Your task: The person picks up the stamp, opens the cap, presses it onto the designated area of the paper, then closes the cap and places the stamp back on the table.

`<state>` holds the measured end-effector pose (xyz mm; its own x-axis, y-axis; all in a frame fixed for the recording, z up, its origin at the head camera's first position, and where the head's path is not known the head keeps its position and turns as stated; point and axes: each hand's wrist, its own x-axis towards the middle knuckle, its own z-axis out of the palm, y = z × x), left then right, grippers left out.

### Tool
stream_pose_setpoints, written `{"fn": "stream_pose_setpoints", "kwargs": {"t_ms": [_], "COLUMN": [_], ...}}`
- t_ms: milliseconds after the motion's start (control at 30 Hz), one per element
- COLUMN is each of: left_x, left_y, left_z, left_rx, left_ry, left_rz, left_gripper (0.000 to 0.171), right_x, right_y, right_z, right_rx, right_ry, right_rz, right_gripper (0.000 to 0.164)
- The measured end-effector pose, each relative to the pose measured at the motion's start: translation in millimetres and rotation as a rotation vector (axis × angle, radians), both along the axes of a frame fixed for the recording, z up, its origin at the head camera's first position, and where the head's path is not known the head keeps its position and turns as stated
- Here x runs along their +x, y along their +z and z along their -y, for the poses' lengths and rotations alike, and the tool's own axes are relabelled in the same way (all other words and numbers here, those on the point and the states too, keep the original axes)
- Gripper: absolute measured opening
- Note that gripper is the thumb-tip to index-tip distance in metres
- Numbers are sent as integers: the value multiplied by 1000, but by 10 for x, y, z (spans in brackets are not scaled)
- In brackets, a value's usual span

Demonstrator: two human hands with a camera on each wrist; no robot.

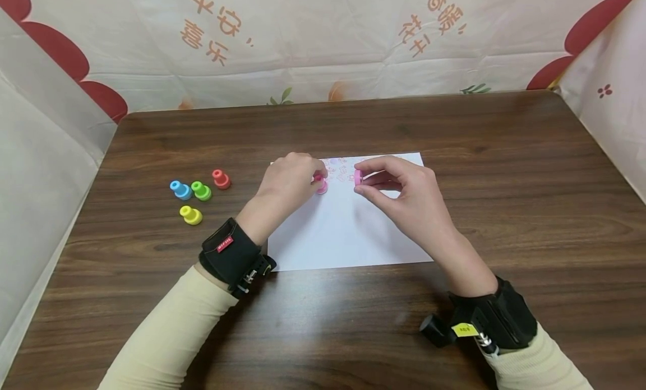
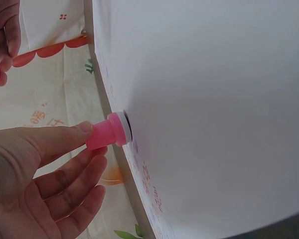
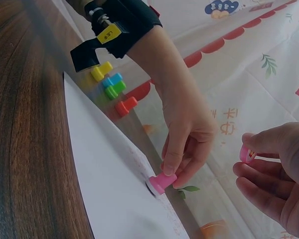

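My left hand [image 1: 290, 180] pinches a pink toy stamp [image 2: 103, 134] by its handle between thumb and index finger. The stamp's white-rimmed base faces the white sheet of paper [image 1: 348, 227], close against it; whether it touches is hard to tell. Small reddish printed marks [image 1: 340, 168] line the paper's far edge, beside the stamp. Over the right part of the sheet, my right hand [image 1: 411, 196] holds a small pink cap [image 1: 358, 177] between thumb and fingertips, raised off the paper. In the right wrist view, the cap's [image 3: 247, 154] face shows a small pattern.
Left of the paper stand several capped stamps: blue [image 1: 180, 190], green [image 1: 201, 191], red [image 1: 221, 179] and yellow [image 1: 190, 215]. They are on a dark wooden table [image 1: 323, 328]. A white patterned cloth [image 1: 313, 37] hangs behind its far edge.
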<state>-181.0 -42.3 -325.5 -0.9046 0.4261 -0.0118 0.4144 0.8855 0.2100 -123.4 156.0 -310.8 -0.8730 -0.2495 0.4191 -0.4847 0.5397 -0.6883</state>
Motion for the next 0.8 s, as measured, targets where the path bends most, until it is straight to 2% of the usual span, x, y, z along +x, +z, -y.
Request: {"fn": "stream_pose_setpoints", "kwargs": {"t_ms": [433, 800], "left_x": [-19, -60], "left_y": [-7, -19], "left_z": [-46, -54], "left_rx": [-39, -15], "left_ry": [-25, -50], "left_rz": [0, -17], "left_gripper": [24, 17], "right_x": [-13, -25], "right_y": [-14, -22], "right_z": [-1, -11], "right_rx": [-15, -2], "right_ry": [7, -3], "right_rz": [-1, -9], "right_gripper": [30, 29]}}
